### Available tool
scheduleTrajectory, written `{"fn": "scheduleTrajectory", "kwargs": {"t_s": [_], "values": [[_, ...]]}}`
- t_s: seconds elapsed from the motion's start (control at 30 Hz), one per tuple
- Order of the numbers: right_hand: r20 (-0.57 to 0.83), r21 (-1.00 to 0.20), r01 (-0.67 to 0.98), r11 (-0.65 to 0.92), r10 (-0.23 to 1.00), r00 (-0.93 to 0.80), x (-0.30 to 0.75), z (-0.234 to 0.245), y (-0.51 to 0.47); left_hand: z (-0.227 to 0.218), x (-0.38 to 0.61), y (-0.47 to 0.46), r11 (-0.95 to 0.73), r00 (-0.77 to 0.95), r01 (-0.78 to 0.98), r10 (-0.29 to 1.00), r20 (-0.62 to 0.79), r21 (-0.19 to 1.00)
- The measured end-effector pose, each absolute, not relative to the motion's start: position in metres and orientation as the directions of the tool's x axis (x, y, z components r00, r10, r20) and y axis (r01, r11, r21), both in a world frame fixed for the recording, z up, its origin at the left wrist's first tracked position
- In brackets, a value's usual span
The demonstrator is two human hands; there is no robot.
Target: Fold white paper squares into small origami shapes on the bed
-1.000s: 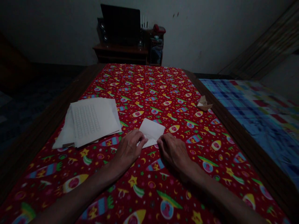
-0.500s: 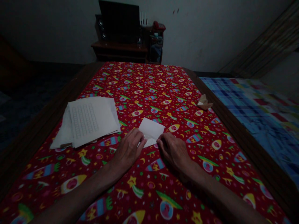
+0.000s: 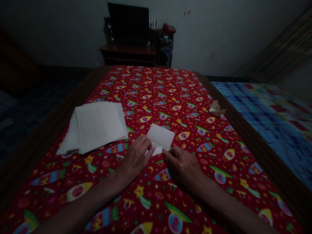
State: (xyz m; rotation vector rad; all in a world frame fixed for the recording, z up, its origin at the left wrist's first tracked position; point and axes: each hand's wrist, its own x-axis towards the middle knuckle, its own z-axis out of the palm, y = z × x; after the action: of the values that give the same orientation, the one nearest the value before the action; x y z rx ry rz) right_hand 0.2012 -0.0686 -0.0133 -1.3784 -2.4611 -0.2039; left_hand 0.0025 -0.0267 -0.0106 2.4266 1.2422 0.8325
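A small folded sheet of white paper [image 3: 161, 135] lies on the red patterned cloth, its near part creased into smaller folds. My left hand [image 3: 139, 150] is closed at the paper's near left edge, thumb and fingers pinching it. At the near right corner, my right hand [image 3: 182, 160] has its fingers curled together, with the index fingertip and thumb on the paper's edge. The fingers partly cover the folded near side.
A stack of white sheets [image 3: 102, 125], the top one with printed boxes, lies to the left. A folded brown paper piece [image 3: 216, 109] sits near the right edge. Beyond the table stand a monitor [image 3: 128, 24] on a desk and a red telephone [image 3: 168, 28].
The whole view has shifted slightly. My right hand's fingers have moved a little along the paper's near right corner. My left hand stays on the left edge.
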Motion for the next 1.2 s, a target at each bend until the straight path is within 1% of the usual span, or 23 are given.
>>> {"fn": "scheduleTrajectory", "kwargs": {"t_s": [0.2,0.37,0.53,0.63,0.7,0.77,0.87,0.97,1.07,1.13,1.2], "values": [[0.304,-0.034,0.859,0.511,0.824,-0.478,0.202,-0.014,-0.068,-0.008,0.003,-0.027,-0.599,0.468,0.636,0.8,0.375,0.486],[0.345,-0.047,0.857,0.512,0.814,-0.467,0.202,-0.011,-0.069,-0.008,0.004,-0.028,-0.589,0.46,0.631,0.808,0.367,0.505],[0.361,-0.07,0.862,0.501,0.819,-0.447,0.203,-0.009,-0.07,-0.009,0.004,-0.028,-0.595,0.467,0.654,0.803,0.369,0.467],[0.352,-0.081,0.866,0.493,0.827,-0.438,0.202,-0.009,-0.07,-0.009,0.004,-0.029,-0.575,0.438,0.68,0.816,0.377,0.455],[0.343,-0.086,0.868,0.488,0.833,-0.434,0.201,-0.009,-0.07,-0.007,0.004,-0.03,-0.598,0.452,0.693,0.795,0.404,0.402],[0.342,-0.077,0.869,0.489,0.831,-0.438,0.201,-0.009,-0.069,-0.004,0.004,-0.031,-0.677,0.553,0.672,0.728,0.405,0.301],[0.353,-0.058,0.863,0.502,0.819,-0.452,0.2,-0.009,-0.068,-0.003,0.004,-0.034,-0.785,0.715,0.595,0.615,0.332,0.172],[0.36,-0.047,0.868,0.495,0.819,-0.448,0.199,-0.008,-0.067,-0.005,0.004,-0.039,-0.812,0.772,0.578,0.576,0.271,0.08],[0.363,-0.034,0.874,0.486,0.82,-0.442,0.197,-0.006,-0.066,-0.009,0.002,-0.048,-0.783,0.76,0.621,0.613,0.216,0.039],[0.367,-0.026,0.871,0.49,0.816,-0.447,0.197,-0.005,-0.066,-0.01,-0.001,-0.053,-0.766,0.747,0.641,0.636,0.194,0.043],[0.366,-0.024,0.872,0.49,0.815,-0.448,0.197,-0.005,-0.066,-0.009,-0.001,-0.057,-0.773,0.755,0.632,0.63,0.179,0.056]]}}
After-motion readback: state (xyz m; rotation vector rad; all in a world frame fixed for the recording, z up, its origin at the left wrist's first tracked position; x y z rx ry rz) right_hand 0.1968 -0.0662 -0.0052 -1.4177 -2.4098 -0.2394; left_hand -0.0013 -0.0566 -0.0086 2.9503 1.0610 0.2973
